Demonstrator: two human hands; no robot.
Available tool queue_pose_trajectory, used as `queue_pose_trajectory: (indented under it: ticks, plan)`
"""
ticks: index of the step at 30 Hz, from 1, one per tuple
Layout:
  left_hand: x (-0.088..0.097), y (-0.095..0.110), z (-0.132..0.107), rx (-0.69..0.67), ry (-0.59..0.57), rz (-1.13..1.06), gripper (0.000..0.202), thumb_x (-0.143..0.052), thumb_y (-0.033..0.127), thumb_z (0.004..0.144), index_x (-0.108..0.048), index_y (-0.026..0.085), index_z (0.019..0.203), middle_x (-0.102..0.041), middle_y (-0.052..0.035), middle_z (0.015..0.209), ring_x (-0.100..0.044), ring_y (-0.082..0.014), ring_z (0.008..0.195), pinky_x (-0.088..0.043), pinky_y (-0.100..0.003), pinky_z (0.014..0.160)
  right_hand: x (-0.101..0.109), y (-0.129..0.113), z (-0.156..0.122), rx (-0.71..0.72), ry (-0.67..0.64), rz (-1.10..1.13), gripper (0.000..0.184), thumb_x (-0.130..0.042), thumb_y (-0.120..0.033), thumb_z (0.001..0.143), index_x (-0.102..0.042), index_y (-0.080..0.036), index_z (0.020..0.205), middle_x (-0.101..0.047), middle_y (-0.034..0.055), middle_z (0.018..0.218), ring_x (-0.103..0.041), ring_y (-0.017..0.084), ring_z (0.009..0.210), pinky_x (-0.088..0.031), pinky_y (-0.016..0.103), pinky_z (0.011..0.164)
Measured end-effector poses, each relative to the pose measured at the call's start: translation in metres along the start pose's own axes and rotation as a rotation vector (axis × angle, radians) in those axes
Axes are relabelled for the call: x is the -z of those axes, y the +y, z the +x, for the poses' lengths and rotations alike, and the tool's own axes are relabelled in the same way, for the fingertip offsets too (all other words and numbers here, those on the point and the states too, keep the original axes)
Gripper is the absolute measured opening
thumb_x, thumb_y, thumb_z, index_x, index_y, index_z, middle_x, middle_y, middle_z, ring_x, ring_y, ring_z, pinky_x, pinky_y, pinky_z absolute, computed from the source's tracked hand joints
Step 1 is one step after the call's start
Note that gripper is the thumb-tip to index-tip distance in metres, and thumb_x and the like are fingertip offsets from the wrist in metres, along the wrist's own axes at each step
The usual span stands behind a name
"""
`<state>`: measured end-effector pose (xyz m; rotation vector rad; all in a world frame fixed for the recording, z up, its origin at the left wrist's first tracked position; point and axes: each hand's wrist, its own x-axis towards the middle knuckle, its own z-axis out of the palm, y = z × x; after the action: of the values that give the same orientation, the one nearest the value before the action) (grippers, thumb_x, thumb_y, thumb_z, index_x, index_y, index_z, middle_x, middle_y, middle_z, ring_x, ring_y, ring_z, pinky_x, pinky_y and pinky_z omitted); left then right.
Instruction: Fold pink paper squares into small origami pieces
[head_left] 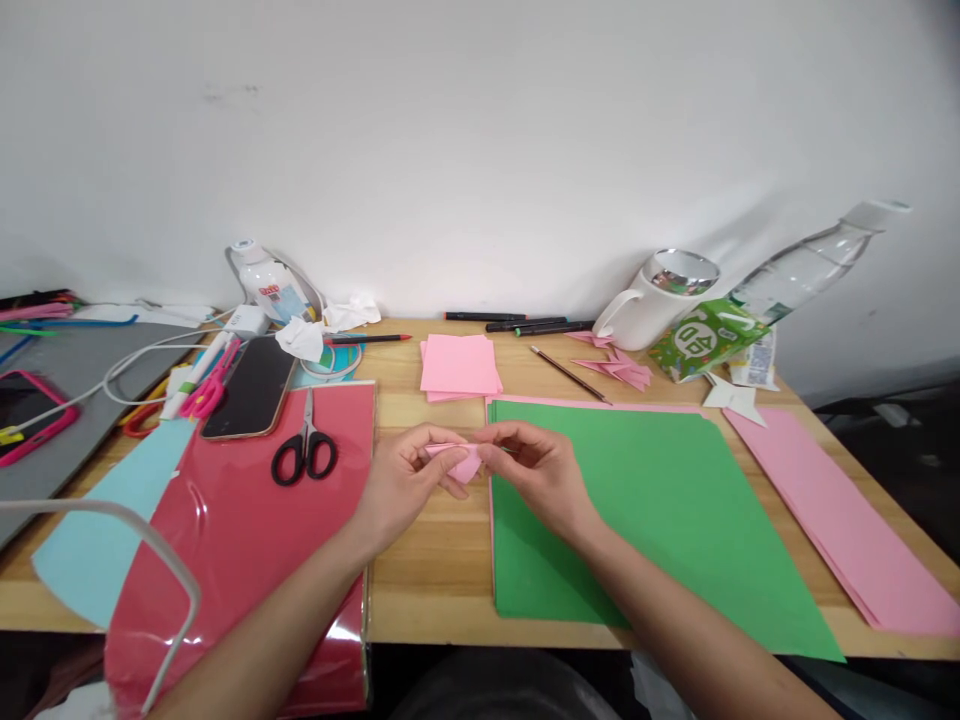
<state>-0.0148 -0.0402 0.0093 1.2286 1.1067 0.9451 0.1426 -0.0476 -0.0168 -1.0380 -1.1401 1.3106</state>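
Note:
A small folded piece of pink paper (466,466) is held up over the middle of the desk. My left hand (409,475) pinches its left side between thumb and fingers. On its right edge, my right hand (536,465) grips it with thumb and forefinger. Behind my hands lies a stack of square pink paper sheets (459,364). Large green paper sheets (637,510) spread under my right forearm, with pink paper showing at their edge. Left of my left hand, black-handled scissors (304,450) rest on a red sheet in a clear sleeve (262,560).
Folded pink paper pieces (619,368) lie near a white mug (652,300), a green packet (705,338) and a clear bottle (814,262). A pencil (571,375) and several markers (525,325) sit at the back. A phone (251,387), cables and crumpled tissue (301,340) occupy the left.

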Motion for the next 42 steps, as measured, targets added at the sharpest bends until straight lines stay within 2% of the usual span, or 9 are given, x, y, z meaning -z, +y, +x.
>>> queue_pose_trajectory:
  ticks: [3,7,11,15,21,30,35,37,42]
  plan:
    - [-0.001,-0.001,0.001,0.016,0.001,-0.045,0.028,-0.072,0.038,0.068,-0.057,0.017,0.079,-0.068,0.0012,0.061,-0.065,-0.0152,0.049,-0.055,-0.025,0.049,0.0,0.002,0.0,0.01,-0.056,-0.108,0.019,-0.069,-0.036,0.074,-0.074,-0.019,0.079,-0.07,0.0034,0.072,-0.059,0.013,0.059,-0.047,0.024,0.053]
    - [-0.001,-0.004,0.001,0.037,-0.002,-0.073,0.036,-0.074,0.043,0.065,-0.052,0.018,0.079,-0.069,0.0008,0.063,-0.067,-0.0172,0.055,-0.056,-0.027,0.051,0.0,0.001,-0.001,0.111,0.007,-0.208,0.014,-0.069,-0.033,0.075,-0.075,-0.021,0.072,-0.07,0.0033,0.068,-0.058,0.014,0.061,-0.044,0.025,0.054]
    - [0.001,-0.005,0.001,0.007,0.045,-0.057,0.037,-0.075,0.046,0.064,-0.061,0.014,0.079,-0.07,-0.0032,0.07,-0.069,-0.02,0.064,-0.057,-0.028,0.051,0.002,-0.002,-0.001,0.129,0.025,-0.189,0.013,-0.068,-0.032,0.075,-0.076,-0.023,0.074,-0.07,0.003,0.069,-0.058,0.014,0.06,-0.043,0.024,0.051]
    - [0.004,-0.007,0.003,0.017,0.08,-0.088,0.034,-0.076,0.043,0.064,-0.068,0.013,0.078,-0.072,-0.0047,0.075,-0.07,-0.0223,0.071,-0.059,-0.031,0.06,0.003,-0.004,0.0,0.129,0.034,-0.172,0.012,-0.068,-0.031,0.075,-0.076,-0.023,0.074,-0.07,0.0026,0.069,-0.058,0.014,0.06,-0.044,0.024,0.052]
    - [0.005,-0.014,0.004,0.038,0.017,-0.19,0.026,-0.077,0.036,0.066,-0.07,0.013,0.076,-0.074,-0.0055,0.078,-0.07,-0.0205,0.069,-0.06,-0.034,0.067,0.001,-0.001,-0.002,0.073,0.02,-0.116,0.012,-0.072,-0.033,0.072,-0.076,-0.023,0.078,-0.069,0.0023,0.072,-0.055,0.011,0.055,-0.044,0.022,0.049]
    - [0.003,-0.013,0.002,0.058,-0.044,-0.264,0.026,-0.077,0.035,0.068,-0.073,0.013,0.082,-0.074,-0.0061,0.082,-0.07,-0.0201,0.069,-0.06,-0.036,0.069,0.002,-0.002,-0.003,0.16,0.052,-0.111,0.005,-0.073,-0.024,0.072,-0.076,-0.025,0.076,-0.069,0.0012,0.071,-0.059,0.013,0.064,-0.044,0.024,0.056]
    - [0.006,-0.015,0.003,0.031,-0.06,-0.251,0.02,-0.074,0.031,0.072,-0.074,0.014,0.084,-0.075,-0.0065,0.086,-0.071,-0.0206,0.076,-0.06,-0.034,0.074,0.002,-0.002,-0.003,0.187,0.057,-0.131,0.004,-0.073,-0.022,0.072,-0.075,-0.023,0.075,-0.067,0.0008,0.068,-0.056,0.012,0.062,-0.042,0.023,0.053]
    - [0.007,-0.015,0.002,0.026,-0.074,-0.239,0.018,-0.074,0.03,0.072,-0.074,0.014,0.082,-0.075,-0.0062,0.084,-0.071,-0.02,0.076,-0.06,-0.032,0.073,0.001,-0.003,-0.004,0.202,0.052,-0.155,0.003,-0.071,-0.022,0.073,-0.074,-0.021,0.073,-0.065,0.0011,0.067,-0.055,0.012,0.061,-0.042,0.022,0.052]
    - [0.007,-0.011,0.0,0.003,-0.117,-0.227,0.015,-0.074,0.029,0.072,-0.073,0.014,0.078,-0.073,-0.0025,0.068,-0.07,-0.0166,0.06,-0.06,-0.027,0.057,0.0,-0.004,-0.007,0.284,0.027,-0.235,0.009,-0.068,-0.019,0.077,-0.07,-0.018,0.068,-0.059,-0.0006,0.061,-0.049,0.01,0.056,-0.039,0.022,0.052]
